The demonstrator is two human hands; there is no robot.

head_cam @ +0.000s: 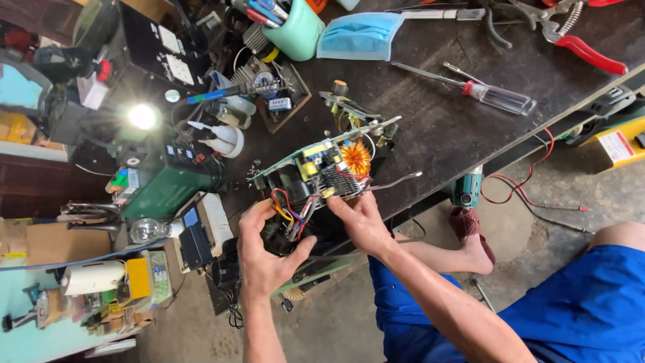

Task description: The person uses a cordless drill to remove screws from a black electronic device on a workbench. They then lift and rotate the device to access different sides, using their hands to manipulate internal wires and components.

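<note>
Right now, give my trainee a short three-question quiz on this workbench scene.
1. True or false: both hands are on the circuit board assembly.
2. Which lies nearest the blue face mask: (a) the mint green cup, (b) the glass bulb, (c) the paper roll?
3. Fill in: the orange wound coil sits on the board, just above the ____ hand.

Key:
1. True: the left hand cups the dark part and wires underneath; the right hand touches the board's lower edge.
2. (a)
3. right
</note>
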